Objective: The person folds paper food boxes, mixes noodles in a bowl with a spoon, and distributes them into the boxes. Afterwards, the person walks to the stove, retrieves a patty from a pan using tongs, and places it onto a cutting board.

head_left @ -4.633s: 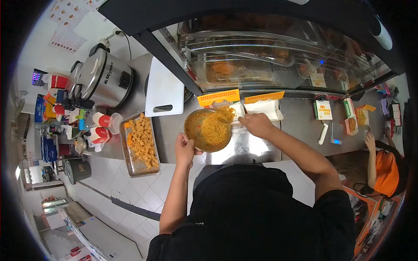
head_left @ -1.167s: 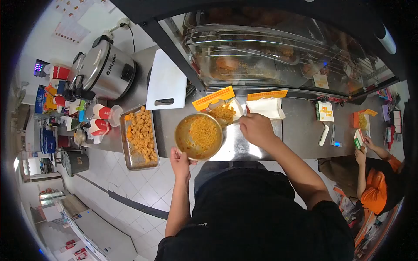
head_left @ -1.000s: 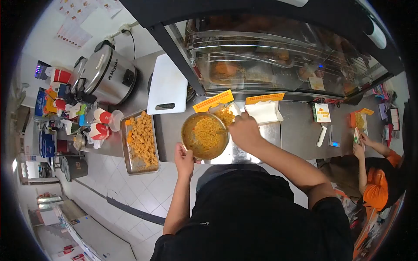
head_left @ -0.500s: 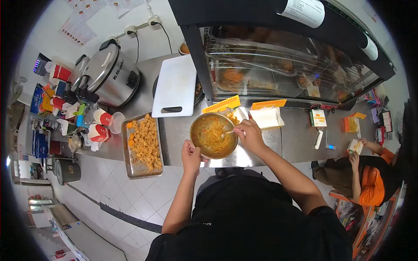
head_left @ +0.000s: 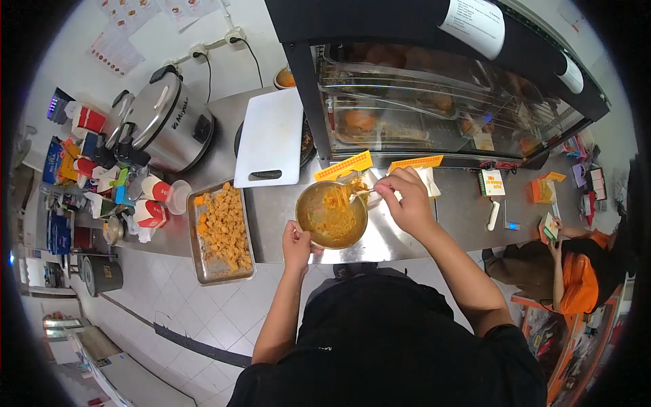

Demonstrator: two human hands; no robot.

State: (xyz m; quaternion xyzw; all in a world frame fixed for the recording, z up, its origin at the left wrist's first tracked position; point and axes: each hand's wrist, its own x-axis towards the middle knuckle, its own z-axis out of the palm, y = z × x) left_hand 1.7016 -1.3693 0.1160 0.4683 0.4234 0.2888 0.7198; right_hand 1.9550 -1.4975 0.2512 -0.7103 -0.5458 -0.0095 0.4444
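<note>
My left hand (head_left: 296, 245) grips the near left rim of a round metal bowl (head_left: 309, 235), which is held slightly tilted over the counter's front edge. Sauced noodles (head_left: 337, 216) lie in the bowl, and a strand bundle is raised toward its far right side. My right hand (head_left: 408, 202) is closed on the handle of a fork (head_left: 361, 194), whose head is hidden among the noodles. Just beyond the bowl stand two takeaway boxes with orange lids: the left lid (head_left: 344, 165) and the right lid (head_left: 415, 163). My right hand partly covers them.
On the left, a metal tray (head_left: 252, 268) of fried pieces overhangs the counter edge. Behind are a white cutting board (head_left: 270, 139), a rice cooker (head_left: 169, 115) and a glass display cabinet (head_left: 434, 102). At right, a co-worker in orange and black (head_left: 576, 271) handles a box (head_left: 548, 227).
My right hand has risen and moved right with the fork, drawing noodles up toward the bowl's far side. My left hand keeps hold of the rim. The co-worker's box has turned and shifted.
</note>
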